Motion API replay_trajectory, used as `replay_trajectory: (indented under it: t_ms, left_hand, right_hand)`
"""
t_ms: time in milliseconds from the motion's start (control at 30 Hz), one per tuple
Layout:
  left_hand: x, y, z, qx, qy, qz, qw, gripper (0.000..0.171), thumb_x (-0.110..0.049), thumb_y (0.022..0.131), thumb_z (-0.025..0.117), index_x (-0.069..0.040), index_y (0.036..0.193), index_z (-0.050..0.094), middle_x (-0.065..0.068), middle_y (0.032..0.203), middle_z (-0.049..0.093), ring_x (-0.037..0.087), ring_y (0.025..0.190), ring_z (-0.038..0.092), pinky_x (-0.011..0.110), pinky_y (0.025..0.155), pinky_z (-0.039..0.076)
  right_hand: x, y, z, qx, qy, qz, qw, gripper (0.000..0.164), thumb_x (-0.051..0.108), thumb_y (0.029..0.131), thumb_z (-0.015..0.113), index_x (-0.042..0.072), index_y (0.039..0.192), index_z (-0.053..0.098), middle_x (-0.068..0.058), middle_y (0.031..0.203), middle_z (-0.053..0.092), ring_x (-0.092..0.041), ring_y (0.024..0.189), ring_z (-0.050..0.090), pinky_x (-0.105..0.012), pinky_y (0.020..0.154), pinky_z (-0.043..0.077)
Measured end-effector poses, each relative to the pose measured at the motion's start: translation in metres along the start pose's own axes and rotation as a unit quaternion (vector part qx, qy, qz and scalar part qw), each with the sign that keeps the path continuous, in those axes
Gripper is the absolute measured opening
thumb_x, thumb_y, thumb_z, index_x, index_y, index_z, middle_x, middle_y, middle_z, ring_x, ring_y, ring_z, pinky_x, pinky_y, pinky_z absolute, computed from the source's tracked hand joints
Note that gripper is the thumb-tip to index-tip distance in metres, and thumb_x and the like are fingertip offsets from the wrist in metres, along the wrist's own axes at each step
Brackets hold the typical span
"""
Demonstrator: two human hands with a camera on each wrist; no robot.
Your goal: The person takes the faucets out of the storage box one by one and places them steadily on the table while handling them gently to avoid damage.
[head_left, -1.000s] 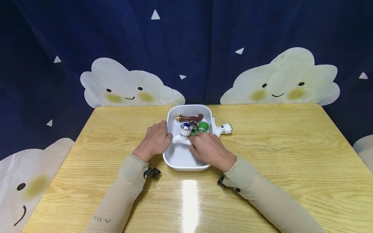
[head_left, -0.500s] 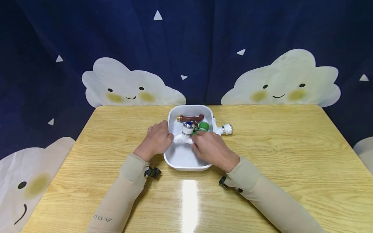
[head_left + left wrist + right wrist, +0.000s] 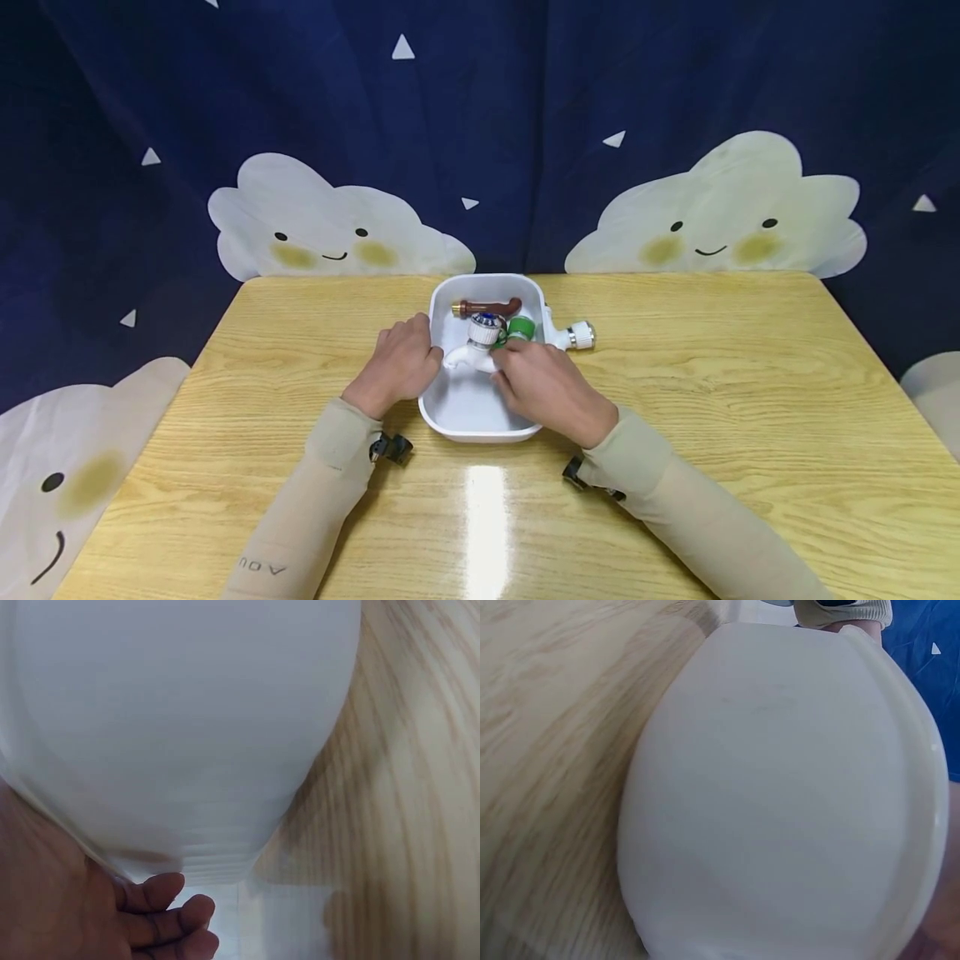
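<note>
A yellowish wood-grain table (image 3: 750, 433) fills the lower frame, with a white rounded-rectangular basin (image 3: 480, 408) at the centre. The left hand (image 3: 401, 360) grips its left side; the right hand (image 3: 543, 379) grips a white ribbed-knob tap (image 3: 482, 335) inside it, mid-frame.

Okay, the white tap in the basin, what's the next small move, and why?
Probably ease the white tap straight up: the right hand seems to grip its end, the left hand holds the basin at its rim, and a green part sits close by, so dragging sideways might knock it.
</note>
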State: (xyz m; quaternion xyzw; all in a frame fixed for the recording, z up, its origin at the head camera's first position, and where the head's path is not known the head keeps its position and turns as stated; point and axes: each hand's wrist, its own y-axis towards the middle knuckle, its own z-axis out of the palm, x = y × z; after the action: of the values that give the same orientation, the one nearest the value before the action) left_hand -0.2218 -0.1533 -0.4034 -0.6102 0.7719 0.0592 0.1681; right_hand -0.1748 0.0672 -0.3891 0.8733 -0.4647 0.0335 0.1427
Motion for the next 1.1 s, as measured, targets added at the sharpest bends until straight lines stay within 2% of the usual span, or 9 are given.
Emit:
replay_trajectory:
  t_ms: [633, 1100]
  left_hand:
    - [0.000, 0.000, 0.001, 0.003, -0.003, -0.002, 1.0000, 0.032, -0.024, 0.101, 0.039, 0.001, 0.119, 0.049, 0.014, 0.099, 0.054, 0.032, 0.096, 0.051, 0.047, 0.093, 0.039]
    - [-0.001, -0.001, 0.001, 0.000, -0.004, -0.001, 1.0000, 0.031, -0.023, 0.101, 0.041, 0.001, 0.118, 0.049, 0.014, 0.098, 0.054, 0.032, 0.096, 0.052, 0.047, 0.092, 0.039]
  right_hand:
    - [-0.003, -0.005, -0.007, -0.023, 0.019, -0.007, 1.000, 0.008, 0.015, 0.094, 0.071, 0.008, 0.091, 0.072, -0.004, 0.084, 0.071, -0.016, 0.067, 0.063, -0.034, 0.060, 0.054]
    - [-0.005, -0.005, -0.014, -0.032, 0.043, 0.003, 0.999, 0.016, 0.016, 0.093, 0.074, 0.010, 0.080, 0.067, -0.001, 0.071, 0.062, -0.013, 0.063, 0.053, -0.029, 0.056, 0.048]
